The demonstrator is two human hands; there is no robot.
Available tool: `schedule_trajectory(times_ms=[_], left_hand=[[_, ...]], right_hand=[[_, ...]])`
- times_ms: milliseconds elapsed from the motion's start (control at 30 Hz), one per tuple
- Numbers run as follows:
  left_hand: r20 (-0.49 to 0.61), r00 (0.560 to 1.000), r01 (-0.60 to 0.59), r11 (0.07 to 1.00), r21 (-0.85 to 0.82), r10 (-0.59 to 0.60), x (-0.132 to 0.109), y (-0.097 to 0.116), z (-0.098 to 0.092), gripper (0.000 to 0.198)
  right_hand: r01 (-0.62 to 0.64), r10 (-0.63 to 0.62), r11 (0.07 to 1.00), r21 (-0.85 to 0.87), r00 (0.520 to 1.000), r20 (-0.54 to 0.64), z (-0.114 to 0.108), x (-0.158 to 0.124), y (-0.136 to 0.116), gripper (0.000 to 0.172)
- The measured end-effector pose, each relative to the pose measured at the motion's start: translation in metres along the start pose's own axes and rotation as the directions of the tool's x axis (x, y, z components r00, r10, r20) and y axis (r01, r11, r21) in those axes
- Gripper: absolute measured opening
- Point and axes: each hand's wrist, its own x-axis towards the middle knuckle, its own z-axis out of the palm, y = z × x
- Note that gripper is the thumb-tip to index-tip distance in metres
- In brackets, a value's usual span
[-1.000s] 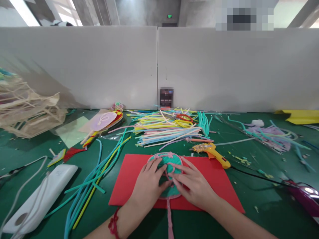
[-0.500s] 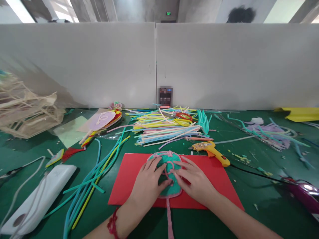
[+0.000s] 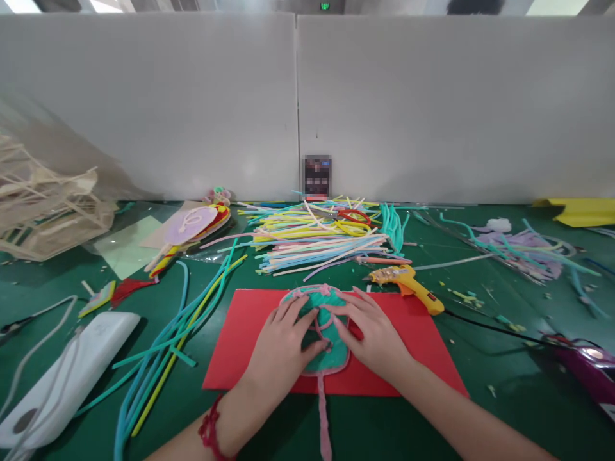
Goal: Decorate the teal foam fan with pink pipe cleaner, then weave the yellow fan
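A teal round hand fan (image 3: pixel 339 352) with a pink rim and a long pink handle lies on a red sheet (image 3: pixel 230 346). My left hand (image 3: pixel 281 339) rests over the fan's left half, thumb and fingers spread. From the right, my right hand (image 3: pixel 372 326) reaches onto the fan, its fingers stretched out and fingertips at a curved pink pipe cleaner (image 3: pixel 327 328) on the teal face. Part of that pipe cleaner is hidden under my fingers. A small pink shape sits at the fan's top rim.
Behind lie a pile of coloured pipe cleaners (image 3: pixel 317 246) and red-yellow scissors (image 3: pixel 354 221). A yellow glue gun (image 3: pixel 408 285) touches the sheet's right side. At left are loose pipe cleaners (image 3: pixel 177 339), a white power strip (image 3: pixel 72 378) and a purple fan (image 3: pixel 189 224). A phone (image 3: pixel 317 177) leans on the partition.
The view has tipped slightly downward. My right hand's fingertips have shifted a little up and left over the curved pink pipe cleaner; my left hand stays on the fan.
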Motion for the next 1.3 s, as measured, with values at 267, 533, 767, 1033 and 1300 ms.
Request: schedule_trajectory(times_ms=[267,533,767,1033,1300], left_hand=[[0.007,1.000,-0.002,1.000,-0.023,0.002,0.0010,0.0004,0.0000,0.041],[0.029,1.000,-0.009,0.999,-0.040,0.010,-0.0004,0.0007,-0.0006,0.042],[0.018,1.000,-0.010,0.999,-0.040,0.011,-0.0008,0.0002,0.0008,0.040],[0.018,1.000,-0.004,1.000,-0.020,0.005,0.0001,0.0020,-0.0011,0.042],[0.020,1.000,-0.009,1.000,-0.021,0.009,0.0003,0.0018,-0.0011,0.042]], right_hand=[[-0.009,0.006,1.000,0.027,0.995,0.096,-0.0002,0.0004,-0.0016,0.022],[0.006,-0.006,1.000,0.005,0.999,0.049,-0.0011,-0.0015,-0.0011,0.021],[0.010,-0.008,1.000,-0.018,0.997,0.080,-0.0013,-0.0024,-0.0022,0.022],[0.006,-0.004,0.999,-0.032,0.999,0.040,-0.0017,-0.0026,-0.0006,0.022],[-0.048,0.047,0.999,0.004,0.998,0.033,-0.0069,-0.0028,0.0047,0.020]])
